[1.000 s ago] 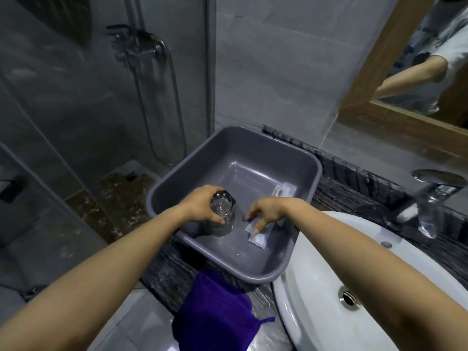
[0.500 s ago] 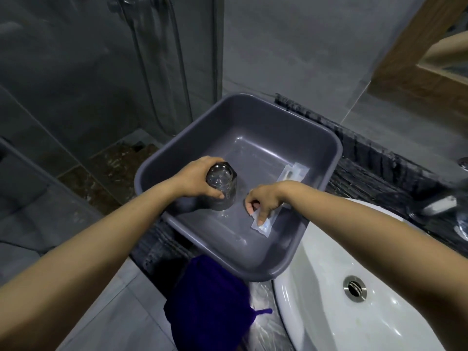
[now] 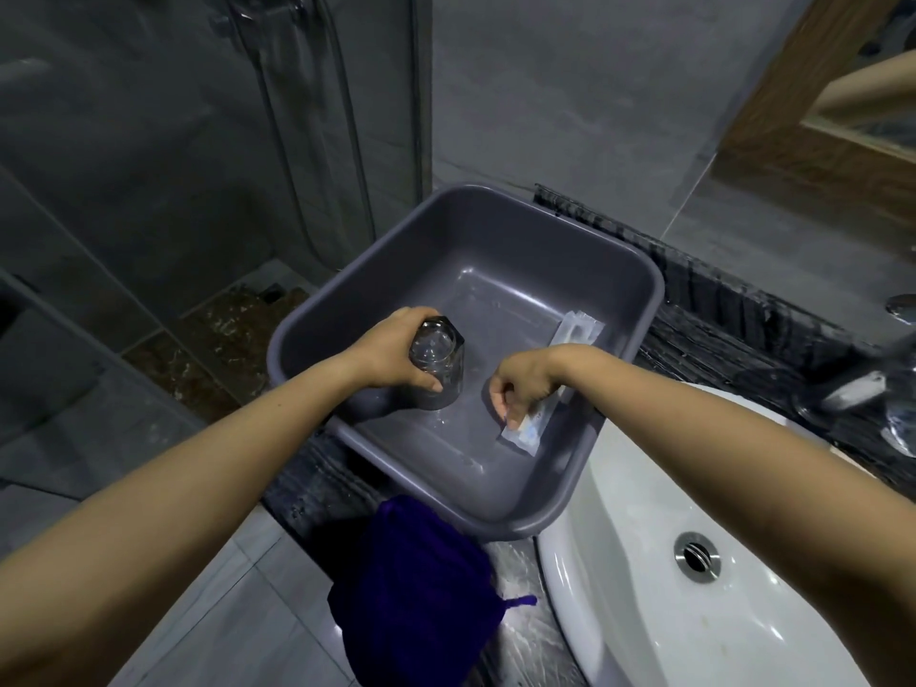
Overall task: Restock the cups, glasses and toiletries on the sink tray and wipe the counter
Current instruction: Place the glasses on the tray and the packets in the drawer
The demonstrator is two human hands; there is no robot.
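Note:
A grey plastic tray (image 3: 495,210) sits on the dark stone counter (image 3: 718,309), left of the white basin. My left hand (image 3: 391,352) grips a clear glass (image 3: 438,364), held upside down at the tray's near-left side. My right hand (image 3: 523,384) pinches a long white toiletry packet (image 3: 525,431) that lies along the tray's right wall. The far end of a white packet (image 3: 577,329) shows beyond my wrist; my hand hides the middle, so I cannot tell whether it is the same packet.
A purple cloth (image 3: 421,587) hangs over the counter's front edge below the tray. The white basin (image 3: 644,562) with its drain (image 3: 698,550) fills the lower right. A chrome tap (image 3: 862,384) stands at the right edge. The glass shower screen (image 3: 198,141) is at the left.
The camera has tilted down and shifted, so the tray sits more central. My right hand's fingers have curled tighter onto the packet. The left hand keeps its hold on the glass.

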